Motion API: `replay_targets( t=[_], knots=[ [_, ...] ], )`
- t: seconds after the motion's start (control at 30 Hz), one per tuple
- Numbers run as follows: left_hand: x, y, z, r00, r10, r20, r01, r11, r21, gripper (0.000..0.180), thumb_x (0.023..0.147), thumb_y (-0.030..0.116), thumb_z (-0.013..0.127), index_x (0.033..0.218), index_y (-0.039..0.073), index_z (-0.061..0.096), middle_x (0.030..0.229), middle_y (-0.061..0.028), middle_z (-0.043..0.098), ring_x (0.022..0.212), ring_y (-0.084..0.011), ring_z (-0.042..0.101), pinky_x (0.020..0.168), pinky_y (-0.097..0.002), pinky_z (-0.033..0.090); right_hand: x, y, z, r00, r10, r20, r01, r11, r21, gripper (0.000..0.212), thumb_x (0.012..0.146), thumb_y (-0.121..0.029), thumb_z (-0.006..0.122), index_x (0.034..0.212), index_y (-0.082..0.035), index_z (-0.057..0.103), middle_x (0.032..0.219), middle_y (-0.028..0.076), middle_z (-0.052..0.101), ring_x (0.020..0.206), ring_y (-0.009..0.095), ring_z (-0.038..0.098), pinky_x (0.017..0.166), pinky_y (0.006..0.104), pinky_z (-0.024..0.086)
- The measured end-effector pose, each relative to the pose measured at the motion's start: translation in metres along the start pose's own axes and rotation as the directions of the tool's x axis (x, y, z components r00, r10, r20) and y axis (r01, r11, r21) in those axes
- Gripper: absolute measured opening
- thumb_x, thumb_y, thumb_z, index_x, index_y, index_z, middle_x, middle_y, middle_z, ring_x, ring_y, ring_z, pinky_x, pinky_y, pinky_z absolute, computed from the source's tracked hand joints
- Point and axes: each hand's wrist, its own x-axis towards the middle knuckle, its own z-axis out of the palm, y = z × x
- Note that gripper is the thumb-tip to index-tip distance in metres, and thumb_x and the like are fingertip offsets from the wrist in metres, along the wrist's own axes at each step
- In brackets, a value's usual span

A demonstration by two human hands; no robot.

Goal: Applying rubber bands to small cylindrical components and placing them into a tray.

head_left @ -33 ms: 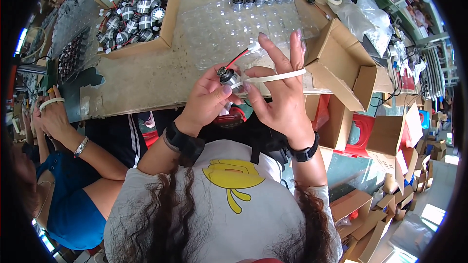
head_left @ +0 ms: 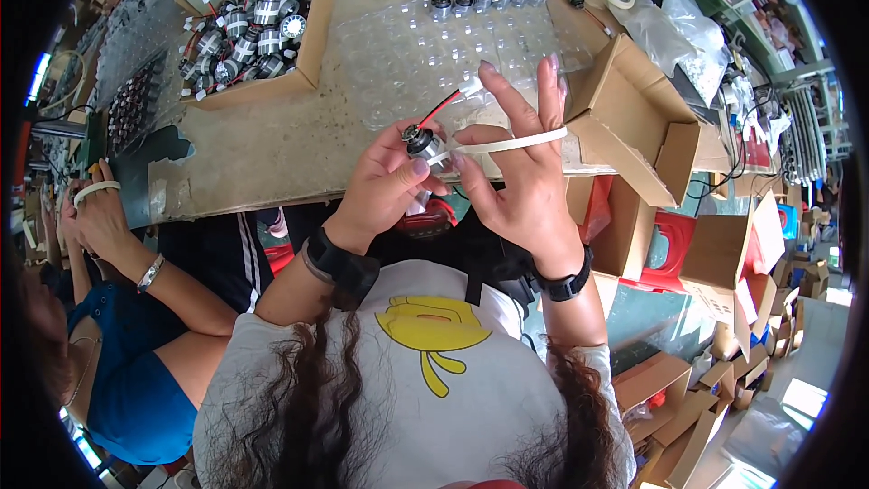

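Observation:
Over the table's front edge, my left hand [head_left: 385, 181] grips a small cylindrical motor [head_left: 422, 141] between thumb and fingers. The motor has a black top, a silvery body and red and black wires ending in a white connector [head_left: 470, 87]. Close by on the right is my right hand [head_left: 525, 186]. A narrow ring of white tape [head_left: 516, 142] is looped about its fingers, seen nearly edge-on. Thumb and index finger pinch together at the motor's side, where a pale strip of the tape meets the body. Its other fingers stretch upward.
A cardboard box [head_left: 312, 45] full of similar motors stands at the back left. Clear plastic trays [head_left: 398, 63] lie behind my hands, with several motors [head_left: 484, 2] in a row. An open carton [head_left: 625, 118] tilts at the right edge. A co-worker's hand [head_left: 104, 217] is at left.

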Motion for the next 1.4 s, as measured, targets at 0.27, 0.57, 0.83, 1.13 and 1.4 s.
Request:
replay_targets(
  t=[0.27, 0.57, 0.83, 1.13, 1.4],
  knots=[
    [-0.003, 0.005, 0.002, 1.000, 0.016, -0.001, -0.015, 0.981, 0.194, 0.046, 0.092, 0.009, 0.060, 0.134, 0.001, 0.041, 0.123, -0.0095, 0.054, 0.108, -0.0196, 0.058, 0.080, -0.0336, 0.057, -0.003, 0.002, 0.005, 1.000, 0.017, -0.002, -0.017, 1.000, 0.003, 0.011, 0.074, -0.009, 0.070, 0.086, -0.007, 0.072, 0.140, 0.015, 0.048, 0.144, 0.042, 0.013, 0.114, 0.0566, 0.012],
    [-0.001, 0.013, 0.006, 1.000, 0.018, 0.008, -0.020, 0.956, 0.294, 0.045, 0.093, 0.006, 0.058, 0.134, -0.001, 0.039, 0.122, -0.0112, 0.054, 0.106, -0.0202, 0.060, 0.078, -0.0322, 0.057, -0.002, 0.012, 0.006, 0.999, 0.048, 0.012, -0.049, 0.978, 0.203, 0.015, 0.069, -0.005, 0.067, 0.082, -0.012, 0.073, 0.137, 0.014, 0.052, 0.145, 0.039, 0.012, 0.115, 0.0543, 0.008],
    [-0.002, 0.016, 0.010, 1.000, -0.028, 0.006, 0.025, 0.954, 0.299, 0.044, 0.092, 0.004, 0.058, 0.132, -0.001, 0.039, 0.121, -0.0110, 0.053, 0.105, -0.0199, 0.060, 0.076, -0.0311, 0.057, -0.004, 0.014, 0.006, 0.998, 0.040, 0.053, -0.051, 0.971, 0.232, 0.014, 0.068, -0.006, 0.067, 0.078, -0.014, 0.072, 0.135, 0.012, 0.055, 0.145, 0.038, 0.015, 0.114, 0.0562, 0.004],
    [0.005, 0.012, 0.009, 1.000, 0.019, 0.006, -0.020, 0.945, 0.325, 0.041, 0.088, -0.004, 0.059, 0.125, -0.001, 0.044, 0.112, -0.0071, 0.054, 0.098, -0.0135, 0.060, 0.074, -0.0276, 0.056, -0.004, 0.010, 0.012, 0.997, 0.073, 0.013, -0.074, 0.988, 0.136, 0.008, 0.070, -0.008, 0.070, 0.076, -0.014, 0.071, 0.134, 0.008, 0.056, 0.144, 0.038, 0.018, 0.112, 0.0611, 0.003],
    [0.002, 0.013, 0.016, 0.982, 0.172, 0.076, -0.186, 0.822, 0.538, 0.043, 0.083, -0.008, 0.058, 0.123, 0.000, 0.047, 0.103, -0.0041, 0.056, 0.088, -0.0076, 0.057, 0.067, -0.0241, 0.053, -0.002, 0.026, 0.026, 0.960, 0.213, -0.183, -0.250, 0.945, -0.209, 0.006, 0.076, -0.009, 0.069, 0.082, -0.010, 0.066, 0.136, 0.008, 0.054, 0.141, 0.036, 0.024, 0.112, 0.0597, 0.010]
  ],
)
